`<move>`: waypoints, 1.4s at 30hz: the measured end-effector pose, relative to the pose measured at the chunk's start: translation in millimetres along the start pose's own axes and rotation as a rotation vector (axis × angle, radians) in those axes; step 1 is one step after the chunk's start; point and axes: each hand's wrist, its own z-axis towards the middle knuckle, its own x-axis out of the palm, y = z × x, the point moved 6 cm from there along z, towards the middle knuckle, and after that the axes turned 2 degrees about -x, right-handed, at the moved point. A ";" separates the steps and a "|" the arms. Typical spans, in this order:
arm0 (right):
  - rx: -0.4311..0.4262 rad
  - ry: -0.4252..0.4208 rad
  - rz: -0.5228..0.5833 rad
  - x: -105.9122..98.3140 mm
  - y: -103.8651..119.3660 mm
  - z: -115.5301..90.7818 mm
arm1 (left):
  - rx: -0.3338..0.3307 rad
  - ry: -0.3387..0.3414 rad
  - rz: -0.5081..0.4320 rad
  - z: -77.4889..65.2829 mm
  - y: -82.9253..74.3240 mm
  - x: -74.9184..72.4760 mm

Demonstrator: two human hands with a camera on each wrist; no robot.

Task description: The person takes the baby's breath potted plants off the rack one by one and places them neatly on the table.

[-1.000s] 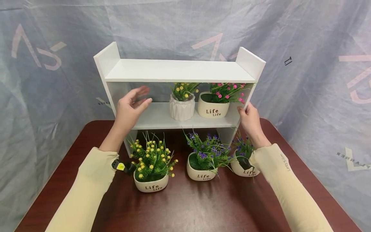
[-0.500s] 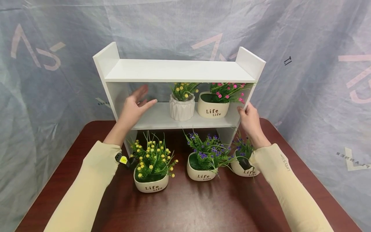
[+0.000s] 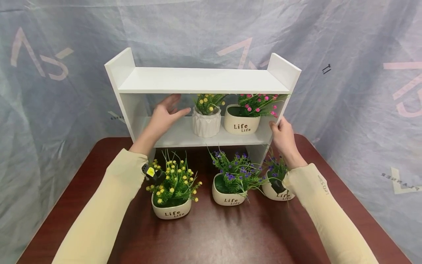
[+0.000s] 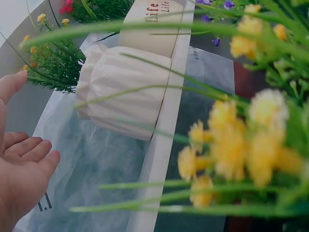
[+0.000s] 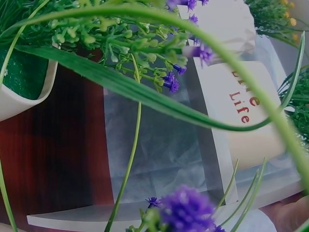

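Observation:
My left hand (image 3: 167, 114) reaches over the middle board of a white two-tier shelf (image 3: 204, 80), thumb and fingers spread apart. Its thumb points at a white pleated flowerpot (image 3: 206, 125) with yellow flowers; in the left wrist view a gap shows between the hand (image 4: 24, 179) and this pot (image 4: 123, 92). To the right on the same board stands a cream oval flowerpot (image 3: 241, 124) with pink flowers, lettered "Life". My right hand (image 3: 284, 136) grips the front edge of the shelf's right side panel, its fingers partly hidden behind it.
On the dark red table (image 3: 211, 234), before the shelf, stand a cream pot with yellow flowers (image 3: 172, 211), one with purple flowers (image 3: 229, 198) and another purple-flowered pot (image 3: 278, 192) beneath my right forearm. Grey cloth (image 3: 211, 33) hangs behind.
My left hand has moved right along the middle board, closer to the white pleated pot, with its fingers spread. The right hand stays on the side panel.

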 end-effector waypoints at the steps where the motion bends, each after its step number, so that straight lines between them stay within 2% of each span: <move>1: -0.001 -0.001 0.001 0.4 -0.1 0.1 | -0.002 0.000 -0.005 1.1 0.0 1.0; 8: 0.000 -0.006 -0.004 0.7 0.2 -0.1 | -0.009 0.005 -0.023 7.8 0.5 10.5; 26: -0.007 -0.011 0.021 1.3 1.6 -1.6 | -0.059 0.104 0.151 19.1 14.0 34.3; 33: -0.006 -0.014 0.003 1.6 0.3 -1.4 | -0.091 0.147 0.121 23.8 22.7 51.9; 42: -0.013 -0.011 -0.002 2.0 0.5 -1.7 | -0.104 0.121 0.060 25.9 27.9 60.0</move>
